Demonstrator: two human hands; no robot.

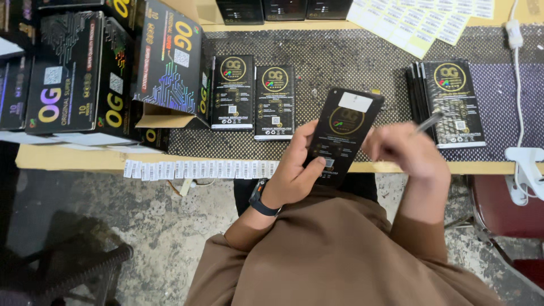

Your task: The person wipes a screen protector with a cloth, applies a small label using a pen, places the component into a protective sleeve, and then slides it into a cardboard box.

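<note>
Head view, left hand [294, 170] gripping a flat black rectangular pack with a white sticker [344, 133] tilted above the desk's near edge [85, 160], right hand [403, 150] curled closed around a thin grey pen [429, 122], two matching black packs [253, 99] lying side by side mid-desk, one stack of packs [450, 102] toward the right end.

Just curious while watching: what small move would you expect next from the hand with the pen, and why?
Probably the right hand brings its thin silvery pen onto the white rectangular label. The left hand tilts the flat black packet towards it, and the pen tip sits just beside that label.
</note>
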